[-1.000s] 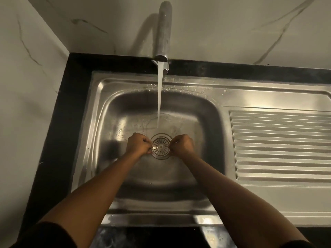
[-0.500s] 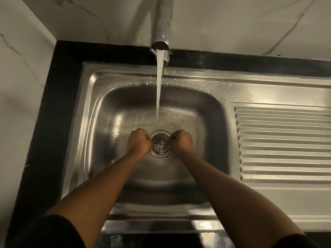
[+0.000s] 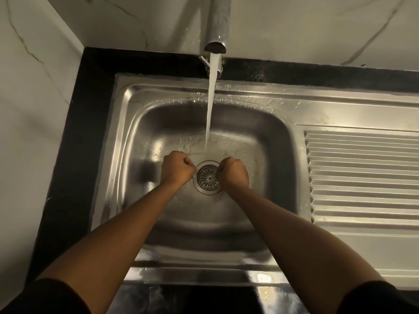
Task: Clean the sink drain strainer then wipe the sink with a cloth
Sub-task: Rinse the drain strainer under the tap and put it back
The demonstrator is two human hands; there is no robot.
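Note:
A round metal drain strainer (image 3: 208, 177) sits in the drain at the bottom of the steel sink (image 3: 274, 141). My left hand (image 3: 176, 169) is curled at the strainer's left rim. My right hand (image 3: 233, 172) is curled at its right rim. Both hands pinch the strainer's edge with bent fingers, and the fingertips are hidden under the knuckles. Water (image 3: 210, 105) runs from the tap (image 3: 217, 30) and lands just behind the strainer, between the two hands. No cloth is in view.
A ribbed drainboard (image 3: 362, 173) adjoins the basin on the right. A black counter (image 3: 74, 155) frames the sink at the left and back, with marble walls (image 3: 29, 109) rising behind it. Water droplets lie on the sink's back rim.
The hands stay at the strainer's two sides, now slightly further apart. The view has tilted down and moved closer to the basin. The water keeps running.

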